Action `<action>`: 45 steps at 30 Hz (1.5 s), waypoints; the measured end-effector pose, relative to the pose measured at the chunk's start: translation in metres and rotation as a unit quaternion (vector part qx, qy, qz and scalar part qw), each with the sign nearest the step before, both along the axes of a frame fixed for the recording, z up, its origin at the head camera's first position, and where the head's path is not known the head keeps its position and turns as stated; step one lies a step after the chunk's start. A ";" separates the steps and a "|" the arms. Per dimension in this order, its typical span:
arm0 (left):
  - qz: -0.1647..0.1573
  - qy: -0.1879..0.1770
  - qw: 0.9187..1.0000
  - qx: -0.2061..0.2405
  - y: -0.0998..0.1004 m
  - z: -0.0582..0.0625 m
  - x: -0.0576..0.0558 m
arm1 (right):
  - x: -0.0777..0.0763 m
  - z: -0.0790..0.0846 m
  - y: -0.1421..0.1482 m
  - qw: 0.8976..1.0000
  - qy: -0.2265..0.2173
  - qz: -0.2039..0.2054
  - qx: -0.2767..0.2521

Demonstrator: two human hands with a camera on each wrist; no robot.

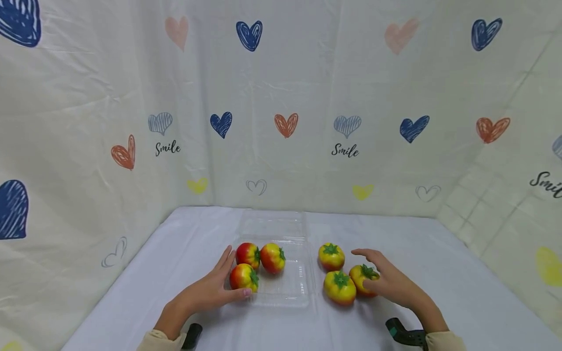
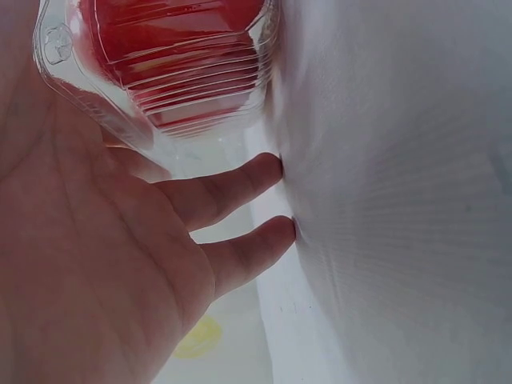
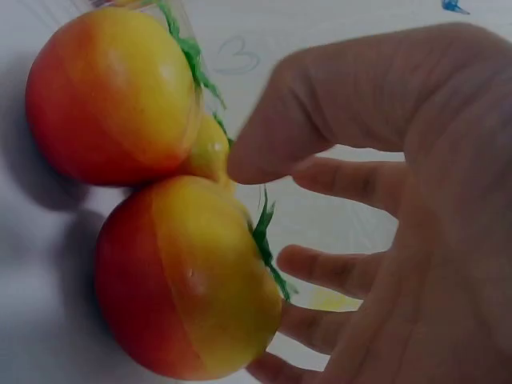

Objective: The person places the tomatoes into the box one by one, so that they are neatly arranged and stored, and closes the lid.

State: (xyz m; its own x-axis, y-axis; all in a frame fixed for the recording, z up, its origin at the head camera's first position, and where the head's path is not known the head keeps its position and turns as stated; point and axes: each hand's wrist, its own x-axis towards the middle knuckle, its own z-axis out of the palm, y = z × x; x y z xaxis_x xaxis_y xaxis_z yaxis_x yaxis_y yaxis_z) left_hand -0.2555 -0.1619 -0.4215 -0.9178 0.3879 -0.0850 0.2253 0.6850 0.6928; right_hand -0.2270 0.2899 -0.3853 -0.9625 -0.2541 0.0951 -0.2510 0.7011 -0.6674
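Note:
A clear plastic clamshell box (image 1: 291,282) lies with its lid (image 1: 272,224) folded back, and three red-and-yellow persimmons sit in its left part. My left hand (image 1: 215,287) rests along the box's left side, thumb at the near corner; in the left wrist view its lower fingertips (image 2: 276,228) touch the cloth. To the right of the box stand three more persimmons with green leafy tops: a far one (image 1: 331,257), a near one (image 1: 339,288) and a right one (image 1: 360,278). Above the right one, my right hand (image 1: 392,280) hovers with fingers spread and bent; whether it touches is unclear.
White cloth covers the table (image 1: 395,239). A pale curtain (image 1: 307,165) printed with hearts and "Smile" rises behind and at both sides. Dark wrist-camera mounts (image 1: 406,335) sit at both wrists.

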 end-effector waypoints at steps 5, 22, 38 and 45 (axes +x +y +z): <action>-0.004 0.002 1.000 0.000 -0.001 0.001 0.001 | -0.001 -0.006 0.005 0.999 -0.035 0.000 0.005; -0.011 0.007 1.000 0.001 -0.002 -0.002 -0.001 | -0.006 -0.019 0.013 0.998 -0.063 -0.011 0.012; -0.010 0.005 1.000 -0.001 -0.001 -0.002 -0.001 | -0.009 -0.020 0.016 0.998 -0.044 -0.048 0.024; -0.015 0.010 1.000 0.003 -0.001 -0.001 -0.001 | -0.013 -0.018 0.018 0.995 -0.025 -0.090 0.038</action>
